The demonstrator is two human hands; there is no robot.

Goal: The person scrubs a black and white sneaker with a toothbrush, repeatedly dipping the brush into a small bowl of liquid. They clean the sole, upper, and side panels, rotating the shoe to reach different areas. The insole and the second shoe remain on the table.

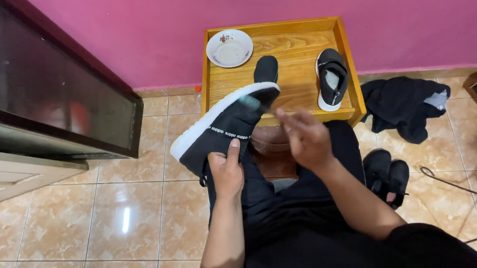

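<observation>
Matt black knit cloth with a smooth white rubbery sole is seen on the shoe [224,129] gripped by the left hand [226,172]. Beyond it, varnished glossy wood forms the tray [294,44]; a glazed ceramic saucer [229,48] shines. Polished floor tiles [126,216] gleam below.

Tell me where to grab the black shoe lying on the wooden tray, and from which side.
Take the black shoe by its heel collar, coming from above on the near end. It lies upright with the opening facing up and the heel toward the tray's front edge, so fingers can hook inside the rim. The right hand is nearest; the left hand holds another shoe.
</observation>
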